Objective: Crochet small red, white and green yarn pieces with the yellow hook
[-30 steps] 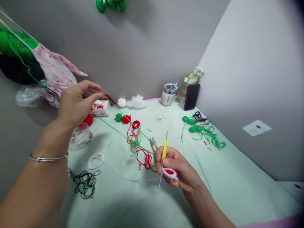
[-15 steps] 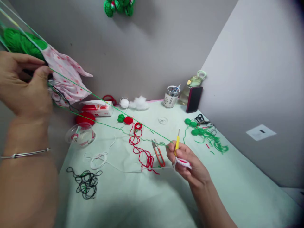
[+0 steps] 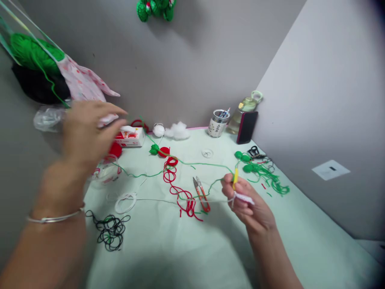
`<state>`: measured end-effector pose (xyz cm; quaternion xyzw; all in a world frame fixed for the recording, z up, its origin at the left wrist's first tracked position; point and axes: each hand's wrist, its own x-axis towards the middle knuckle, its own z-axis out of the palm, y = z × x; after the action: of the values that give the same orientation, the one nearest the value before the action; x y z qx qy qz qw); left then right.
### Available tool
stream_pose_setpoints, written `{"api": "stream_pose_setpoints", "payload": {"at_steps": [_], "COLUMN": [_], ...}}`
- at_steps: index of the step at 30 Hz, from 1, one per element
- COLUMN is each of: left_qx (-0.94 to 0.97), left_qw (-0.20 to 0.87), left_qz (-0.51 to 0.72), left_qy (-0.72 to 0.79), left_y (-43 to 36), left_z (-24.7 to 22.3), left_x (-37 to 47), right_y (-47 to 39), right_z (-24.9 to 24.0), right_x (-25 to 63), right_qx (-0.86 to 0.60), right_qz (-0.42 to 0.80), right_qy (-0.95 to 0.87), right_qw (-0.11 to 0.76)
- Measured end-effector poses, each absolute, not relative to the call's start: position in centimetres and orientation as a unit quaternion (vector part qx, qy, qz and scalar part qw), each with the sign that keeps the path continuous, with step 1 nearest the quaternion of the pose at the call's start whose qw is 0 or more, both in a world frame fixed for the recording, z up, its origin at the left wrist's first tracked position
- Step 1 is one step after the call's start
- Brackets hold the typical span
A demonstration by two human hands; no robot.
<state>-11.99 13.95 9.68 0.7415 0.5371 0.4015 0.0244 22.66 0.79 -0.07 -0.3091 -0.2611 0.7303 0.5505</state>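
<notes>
My left hand (image 3: 90, 130), blurred by motion, is in the air at the left, thumb and forefinger apart, with no thing seen between them. Behind it hangs a pink dotted cloth bag (image 3: 80, 82) with a ball of green yarn (image 3: 36, 52) on top. My right hand (image 3: 248, 196) is closed around a yellow-handled crochet hook (image 3: 235, 178) and a small white and pink crocheted piece (image 3: 244, 198). Green yarn (image 3: 207, 163) curves slackly from the right hand across the table. A white strand (image 3: 162, 200) leads left from the crocheted piece to a loose white coil (image 3: 125, 203).
Orange thread snips (image 3: 201, 194) lie beside tangled red yarn (image 3: 170, 174). Black yarn (image 3: 110, 233) is front left. Behind stand a tissue pack (image 3: 130, 137), white stuffing (image 3: 178, 131), a pen tin (image 3: 218, 123), a bottle (image 3: 240, 114) and a phone (image 3: 247, 127). Green pieces (image 3: 261, 170) lie right.
My left hand has moved right and down from the yarn ball, and its fingers have opened. The taut green yarn has gone slack. My right hand has shifted slightly right with the hook and crocheted piece.
</notes>
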Motion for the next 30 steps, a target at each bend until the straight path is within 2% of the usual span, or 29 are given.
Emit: {"api": "stream_pose_setpoints", "payload": {"at_steps": [1, 3, 5, 8, 11, 16, 23, 30], "left_qx": [0.766, 0.792, 0.813, 0.813, 0.788, 0.735, 0.719, 0.703], "left_qw": [0.032, 0.161, 0.333, 0.472, 0.494, 0.475, 0.603, 0.603], "left_qz": [0.399, 0.406, 0.325, 0.195, 0.211, 0.322, 0.213, 0.232], "left_qy": [0.503, 0.427, 0.351, 0.278, 0.301, 0.361, 0.272, 0.297], "left_y": [13.2, 11.4, 9.8, 8.8, 9.2, 9.8, 7.7, 7.8], "left_z": [8.9, 7.2, 5.6, 4.2, 4.0, 4.8, 3.1, 2.4], "left_x": [-9.8, -5.7, -2.3, -0.2, -1.2, -3.9, -1.1, -1.4], "right_y": [0.8, 0.8, 0.8, 0.7, 0.7, 0.6, 0.5, 0.5], "right_z": [-0.2, -0.6, -1.1, -1.6, -1.6, -1.3, -1.3, -1.5], "right_x": [22.0, 20.8, 19.8, 19.2, 19.3, 19.2, 18.8, 18.7], "right_qx": [-0.311, -0.308, -0.305, -0.298, -0.287, -0.260, -0.266, -0.259], "right_qz": [0.743, 0.763, 0.775, 0.786, 0.791, 0.805, 0.812, 0.822], "right_qy": [-0.264, -0.271, -0.278, -0.285, -0.288, -0.287, -0.290, -0.298], "right_qw": [0.531, 0.499, 0.479, 0.460, 0.457, 0.450, 0.430, 0.409]}}
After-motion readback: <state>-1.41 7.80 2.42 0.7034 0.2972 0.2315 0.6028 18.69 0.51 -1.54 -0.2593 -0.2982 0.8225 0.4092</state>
